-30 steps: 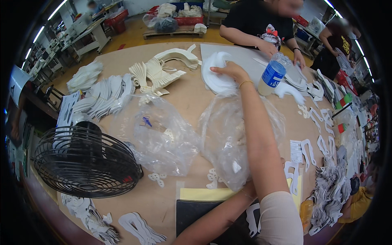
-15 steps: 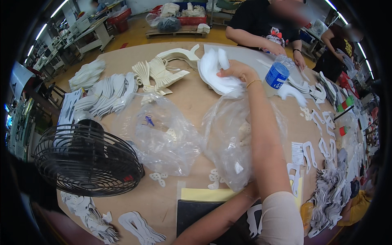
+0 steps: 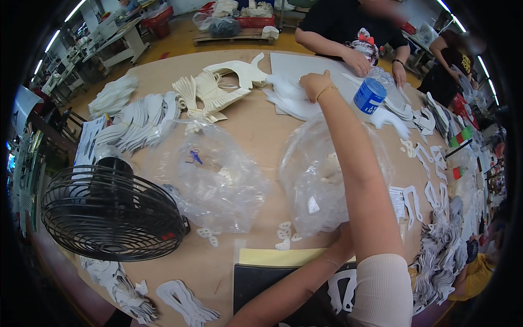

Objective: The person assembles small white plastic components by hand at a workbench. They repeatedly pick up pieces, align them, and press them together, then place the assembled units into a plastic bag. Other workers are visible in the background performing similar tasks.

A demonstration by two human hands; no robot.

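Observation:
My right arm stretches to the far side of the table, where my right hand point(image 3: 317, 86) closes at the edge of a pile of fluffy white padding pieces point(image 3: 287, 92). Its fingertips are partly hidden, but they appear to grip a padding piece. My left forearm crosses low from the left; my left hand is hidden behind the right forearm, near a clear plastic bag point(image 3: 313, 185). Another clear bag point(image 3: 210, 174), with a small purple tool point(image 3: 195, 156) at it, lies to the left. Cream fabric pieces point(image 3: 215, 90) are bundled left of the padding.
A black fan point(image 3: 111, 212) stands at the left, near stacked white pieces point(image 3: 139, 122). A blue-labelled bottle point(image 3: 370, 96) stands close to my right forearm. Cut shapes point(image 3: 411, 207) and a grey-white heap point(image 3: 436, 256) line the right. A co-worker's hands point(image 3: 357, 62) rest across the table.
My right hand has moved slightly up and has turned over. The curved padding strip raised beside it earlier no longer stands up. My left forearm has shifted slightly.

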